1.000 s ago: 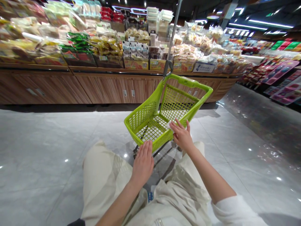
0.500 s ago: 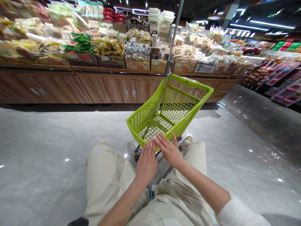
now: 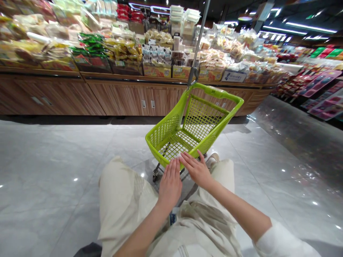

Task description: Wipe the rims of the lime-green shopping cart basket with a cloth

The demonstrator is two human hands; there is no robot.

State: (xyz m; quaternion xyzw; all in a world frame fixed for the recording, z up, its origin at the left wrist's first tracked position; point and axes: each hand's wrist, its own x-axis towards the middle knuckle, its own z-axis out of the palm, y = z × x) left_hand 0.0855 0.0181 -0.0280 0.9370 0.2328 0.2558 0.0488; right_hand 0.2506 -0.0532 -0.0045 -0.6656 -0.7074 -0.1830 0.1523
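A small lime-green shopping cart with a mesh basket stands on the floor right in front of my knees. My left hand lies flat against the outside of the basket's near wall, fingers stretched and together. My right hand rests flat across the near rim beside it, fingers extended toward the left; whether anything lies under them is hidden. The two hands almost touch. The basket is empty. A metal pole rises from the cart's far left corner by the green handle.
I am crouched in cream trousers on a glossy grey tile floor. A long wooden display counter piled with packaged food runs behind the cart. Pink and red shelving lines the aisle at the right.
My right hand slid from the basket's right rim, where it pressed a white wipe, to the near rim beside my left hand. The left hand crept slightly up and right.
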